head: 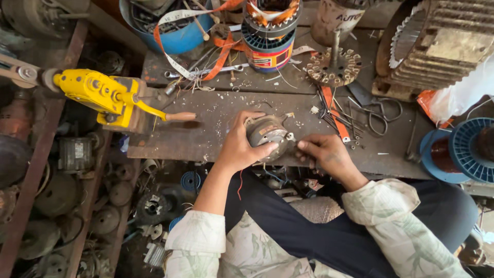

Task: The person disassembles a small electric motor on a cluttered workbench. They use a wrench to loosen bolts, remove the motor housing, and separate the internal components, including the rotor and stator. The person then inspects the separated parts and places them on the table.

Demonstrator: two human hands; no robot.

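Left hand point(241, 146) wrapped over a small round grey motor point(267, 135), thumb and fingers closed on its casing. Right hand point(325, 154) pinched at the motor's right edge, fingertips together on a small part too small to make out. Motor sits at the near edge of the worn wooden bench point(206, 128). Beyond: scissors point(378, 116), a yellow hand-crank winder point(103, 95), a wound stator point(270, 31), blue tub point(180, 38)

Scissors point(380, 114), yellow winder point(100, 96), blue spool point(463, 149)
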